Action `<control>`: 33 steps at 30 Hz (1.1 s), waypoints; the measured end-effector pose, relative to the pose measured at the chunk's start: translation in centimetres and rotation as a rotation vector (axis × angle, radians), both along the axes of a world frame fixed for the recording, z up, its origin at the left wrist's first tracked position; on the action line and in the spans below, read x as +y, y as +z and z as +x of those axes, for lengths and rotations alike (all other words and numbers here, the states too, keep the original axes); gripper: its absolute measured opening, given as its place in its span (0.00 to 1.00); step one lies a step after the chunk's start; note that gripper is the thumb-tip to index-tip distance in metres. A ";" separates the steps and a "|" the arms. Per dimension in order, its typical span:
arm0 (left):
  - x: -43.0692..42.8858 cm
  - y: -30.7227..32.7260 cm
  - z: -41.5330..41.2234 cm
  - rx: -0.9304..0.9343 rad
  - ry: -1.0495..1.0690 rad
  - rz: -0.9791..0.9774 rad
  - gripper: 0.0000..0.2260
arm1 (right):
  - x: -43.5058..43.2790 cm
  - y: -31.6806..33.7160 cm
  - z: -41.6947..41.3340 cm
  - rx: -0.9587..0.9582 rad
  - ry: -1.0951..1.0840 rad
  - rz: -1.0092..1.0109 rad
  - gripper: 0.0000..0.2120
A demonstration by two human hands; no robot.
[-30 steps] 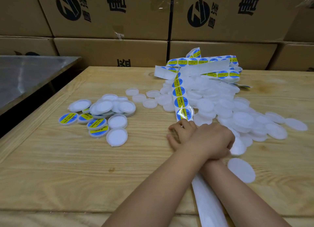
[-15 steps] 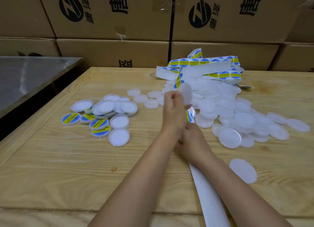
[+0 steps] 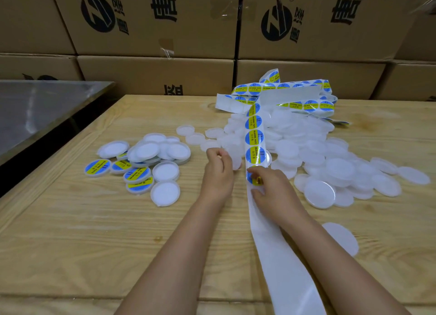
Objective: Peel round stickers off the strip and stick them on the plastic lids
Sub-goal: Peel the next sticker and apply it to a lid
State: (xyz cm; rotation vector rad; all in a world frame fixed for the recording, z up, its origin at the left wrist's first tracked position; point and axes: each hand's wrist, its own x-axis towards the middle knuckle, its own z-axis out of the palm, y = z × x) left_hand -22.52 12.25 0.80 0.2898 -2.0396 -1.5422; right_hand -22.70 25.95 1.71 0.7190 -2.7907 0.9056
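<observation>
Backdrop: cardboard boxes, two rows in view. Wooden table, with a metal top to its left. Strip: one, its long axis running from the near edge straight away from the person. The near part is bare backing, and the far end is a tangle lying over the pile of blank lids, too many to count. Left group: five lids show labels and about seven show blank faces; some overlap, so the count is loose. One stray lid lies by the right forearm. The straight run of strip carries five stickers; those in the tangle are not countable. Left hand: fingers curled, pinching one blank lid by its edge, just left of the strip. Right hand: forefinger and thumb closed on the nearest sticker, the first past the bare backing. Whether its edge is lifted, cannot tell. Key relation: the sticker lies just right of the held lid, near but apart, with the right hand on it. Judged next move: peel it, then a short carry leftward over the strip's edge onto the lid.
</observation>
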 end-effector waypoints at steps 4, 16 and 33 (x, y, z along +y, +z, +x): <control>0.2 0.2 0.3 0.003 -0.078 -0.053 0.04 | 0.5 0.1 -0.2 -0.069 0.020 0.023 0.30; 0.4 0.1 0.2 -0.033 -0.260 0.059 0.06 | 0.9 -0.6 -1.1 0.036 -0.016 0.067 0.19; 0.2 0.2 0.1 -0.131 -0.209 -0.001 0.05 | 1.1 0.2 -0.6 0.103 -0.065 0.074 0.09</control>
